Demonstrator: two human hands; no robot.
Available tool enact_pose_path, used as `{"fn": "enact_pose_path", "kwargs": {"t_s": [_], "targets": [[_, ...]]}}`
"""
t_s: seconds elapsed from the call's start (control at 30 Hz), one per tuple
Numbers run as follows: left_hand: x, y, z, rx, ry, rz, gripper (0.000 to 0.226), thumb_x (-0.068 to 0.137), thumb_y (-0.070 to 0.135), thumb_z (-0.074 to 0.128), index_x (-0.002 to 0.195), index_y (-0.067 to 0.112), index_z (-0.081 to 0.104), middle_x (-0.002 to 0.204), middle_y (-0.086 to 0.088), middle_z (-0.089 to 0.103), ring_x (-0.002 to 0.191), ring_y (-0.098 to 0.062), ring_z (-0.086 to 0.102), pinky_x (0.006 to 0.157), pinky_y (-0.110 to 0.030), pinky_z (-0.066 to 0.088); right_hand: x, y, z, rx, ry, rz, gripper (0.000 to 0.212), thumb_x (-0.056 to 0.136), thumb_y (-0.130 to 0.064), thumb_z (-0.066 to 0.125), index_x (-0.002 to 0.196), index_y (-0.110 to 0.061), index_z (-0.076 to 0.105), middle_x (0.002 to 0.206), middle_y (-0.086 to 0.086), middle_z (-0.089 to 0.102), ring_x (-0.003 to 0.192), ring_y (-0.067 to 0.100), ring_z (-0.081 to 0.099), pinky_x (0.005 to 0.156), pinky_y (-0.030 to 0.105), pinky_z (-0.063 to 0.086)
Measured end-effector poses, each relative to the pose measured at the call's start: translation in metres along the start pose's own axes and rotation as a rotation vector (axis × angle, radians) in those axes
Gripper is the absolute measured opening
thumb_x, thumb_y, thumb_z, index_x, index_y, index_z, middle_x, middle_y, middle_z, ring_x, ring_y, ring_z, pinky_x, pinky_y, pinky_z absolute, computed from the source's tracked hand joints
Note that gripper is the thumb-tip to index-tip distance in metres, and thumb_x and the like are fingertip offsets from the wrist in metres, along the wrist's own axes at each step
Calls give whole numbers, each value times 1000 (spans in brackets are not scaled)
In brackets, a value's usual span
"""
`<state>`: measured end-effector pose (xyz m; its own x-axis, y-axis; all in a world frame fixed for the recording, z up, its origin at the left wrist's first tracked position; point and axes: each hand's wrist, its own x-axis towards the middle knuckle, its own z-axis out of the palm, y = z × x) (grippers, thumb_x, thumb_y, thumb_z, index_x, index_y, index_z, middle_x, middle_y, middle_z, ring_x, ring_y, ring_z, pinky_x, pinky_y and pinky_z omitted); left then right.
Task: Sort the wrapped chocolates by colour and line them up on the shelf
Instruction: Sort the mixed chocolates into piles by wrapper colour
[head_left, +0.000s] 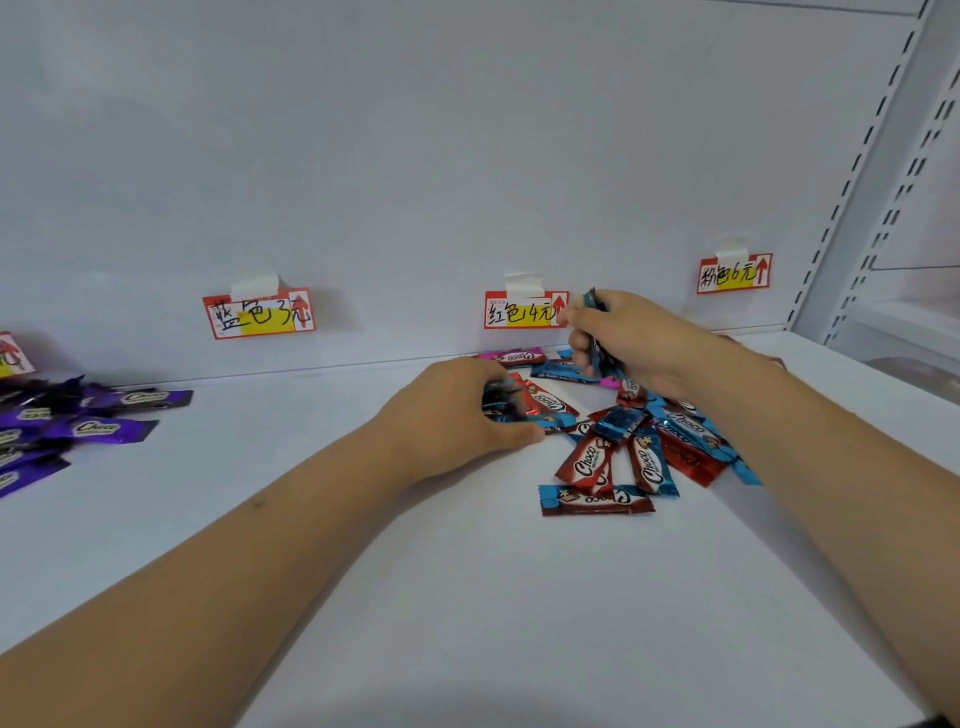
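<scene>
A mixed pile of red and blue wrapped chocolates (644, 452) lies on the white shelf (467, 597), right of centre. A pink chocolate (511, 357) lies at the pile's back edge. My left hand (457, 415) rests on the pile's left side, fingers curled around several blue chocolates (501, 402). My right hand (623, 338) hovers above the back of the pile and grips a bunch of blue chocolates (597, 332). A group of purple chocolates (78, 421) lies at the far left.
Three price tags are taped to the back wall: a blue-colour tag (258, 313), a red-colour tag (525, 309) and a pink-colour tag (733, 274). Part of a fourth tag (11, 355) shows at the left edge. A slotted shelf upright (872, 171) rises at the right.
</scene>
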<state>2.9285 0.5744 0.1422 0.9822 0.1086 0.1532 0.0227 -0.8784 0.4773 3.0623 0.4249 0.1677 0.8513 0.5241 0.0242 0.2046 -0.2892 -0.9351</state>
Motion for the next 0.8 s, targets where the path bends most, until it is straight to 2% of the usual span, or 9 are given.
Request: {"fn": "enact_pose_path", "kwargs": {"t_s": [0.1,0.13,0.27,0.33,0.4,0.53,0.63,0.73,0.8], "targets": [[0,-1,-3,18,41,25,25,87,43,69,101,23,66,103,6,63,90,-10,56,71,-18,44,2,1,0,7,3,12,21,105,-14,38,111,-11,57,70,3,51,59,14,54,54,27,47],[-1,-2,-4,37,56,29,24,88,41,68,103,23,66,101,7,62,88,-10,56,71,-19,45,2,2,0,-2,3,12,22,105,-13,37,113,-11,58,71,3,52,59,14,55,53,27,47],[-5,-3,-5,49,68,59,33,86,47,69,112,27,68,113,9,64,101,-11,59,89,-34,52,1,2,1,-25,6,-4,24,105,-11,38,116,-12,59,75,5,54,61,13,58,51,23,48],[-5,-3,-5,94,50,73,35,86,50,67,115,30,68,114,9,63,104,-11,58,91,-36,52,0,3,3,-46,3,-21,24,104,-11,38,116,-12,59,75,5,54,62,13,58,52,23,49],[-5,-1,-7,185,71,111,31,89,48,64,115,32,69,112,10,61,104,-11,57,84,-33,51,0,3,4,-64,-2,-44,24,104,-11,39,116,-13,60,76,5,54,63,14,58,53,23,49],[-2,2,-7,301,134,188,23,95,39,57,111,29,68,107,8,58,96,-11,54,68,-25,39,0,1,5,-114,4,-92,24,103,-11,40,114,-15,61,72,4,49,58,13,47,51,23,43],[-2,-3,-12,83,245,124,15,95,36,55,94,25,64,93,6,64,82,-14,56,65,-28,43,-1,-2,3,-191,68,-136,20,102,-22,46,112,-19,63,68,-2,46,53,10,39,47,21,37],[1,-16,-27,-113,370,24,24,96,33,49,87,14,61,75,0,66,61,-15,52,55,-29,37,-2,-6,3,-207,154,-188,24,99,-39,52,106,-22,66,68,-5,49,50,8,40,44,20,35],[1,-30,-37,-171,439,-57,28,98,30,45,82,9,55,71,-2,65,57,-18,49,56,-30,36,-6,-12,10,-157,176,-183,30,99,-44,50,103,-21,68,63,-6,46,47,9,36,43,21,33]]}}
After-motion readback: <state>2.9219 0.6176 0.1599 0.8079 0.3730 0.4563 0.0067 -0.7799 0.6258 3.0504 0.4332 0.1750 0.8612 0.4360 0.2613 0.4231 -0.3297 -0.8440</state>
